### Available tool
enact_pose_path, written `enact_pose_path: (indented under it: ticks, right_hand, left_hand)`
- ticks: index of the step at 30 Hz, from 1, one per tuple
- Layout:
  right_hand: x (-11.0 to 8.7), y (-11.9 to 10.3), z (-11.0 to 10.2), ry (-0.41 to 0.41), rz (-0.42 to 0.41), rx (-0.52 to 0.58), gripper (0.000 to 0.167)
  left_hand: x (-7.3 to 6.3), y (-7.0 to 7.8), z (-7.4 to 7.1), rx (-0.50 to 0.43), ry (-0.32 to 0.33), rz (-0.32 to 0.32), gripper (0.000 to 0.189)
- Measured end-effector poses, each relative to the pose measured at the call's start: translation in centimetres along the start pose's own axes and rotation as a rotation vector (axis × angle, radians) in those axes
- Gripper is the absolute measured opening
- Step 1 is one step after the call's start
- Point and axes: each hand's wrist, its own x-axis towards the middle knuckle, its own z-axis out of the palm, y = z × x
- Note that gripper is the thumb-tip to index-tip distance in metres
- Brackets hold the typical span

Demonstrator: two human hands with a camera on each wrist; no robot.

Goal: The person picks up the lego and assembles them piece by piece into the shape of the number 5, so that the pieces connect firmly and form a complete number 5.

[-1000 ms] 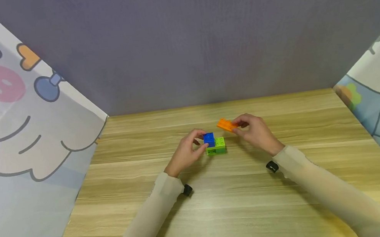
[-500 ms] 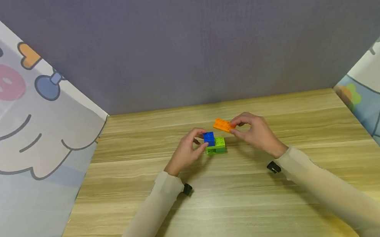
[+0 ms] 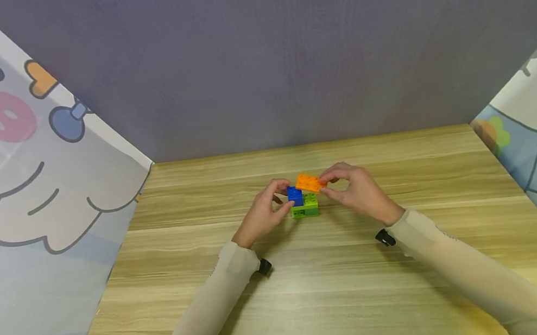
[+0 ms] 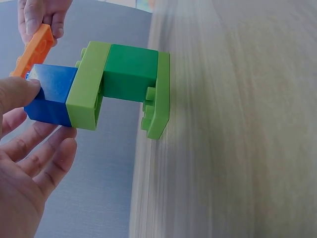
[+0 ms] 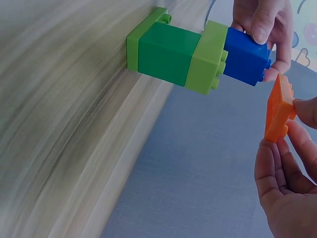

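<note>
A stack of toy building bricks stands on the table. At its bottom lies a light green plate [image 4: 162,94], then a dark green brick [image 4: 131,72], a second light green plate [image 4: 89,87] and a blue brick [image 3: 294,196] on top. My left hand [image 3: 265,218] grips the blue brick between thumb and fingers. My right hand [image 3: 361,195] pinches a flat orange brick [image 3: 307,182] by its right end. In the head view its left end overlaps the blue brick's far corner; the right wrist view shows it tilted, close to the blue studs [image 5: 269,63].
The wood-grain table [image 3: 331,297] runs back to a grey wall [image 3: 287,67]. Cartoon-printed panels [image 3: 64,276] flank it on left and right. A small black device [image 3: 265,267] sits at the left wrist, and another black device [image 3: 385,237] at the right.
My right hand has carried the orange brick leftward, from beyond the stack to the edge of the blue brick. The left hand and the stack have stayed in place.
</note>
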Motion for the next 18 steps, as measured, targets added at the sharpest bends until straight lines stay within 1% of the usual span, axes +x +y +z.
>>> enact_pose_path:
  ticks: [5, 11, 18]
  right_hand:
    - [0.07, -0.07, 0.41, -0.045, 0.012, 0.024, 0.016]
    - [0.31, -0.27, 0.75, -0.109, 0.035, 0.028, 0.016]
    - [0.71, -0.35, 0.85, -0.146, 0.061, 0.019, 0.016]
  left_hand:
    - [0.03, -0.14, 0.00, -0.001, 0.004, 0.002, 0.041]
    - [0.02, -0.15, -0.07, -0.010, 0.004, 0.023, 0.043]
    - [-0.02, -0.22, -0.08, -0.004, -0.001, 0.045, 0.046]
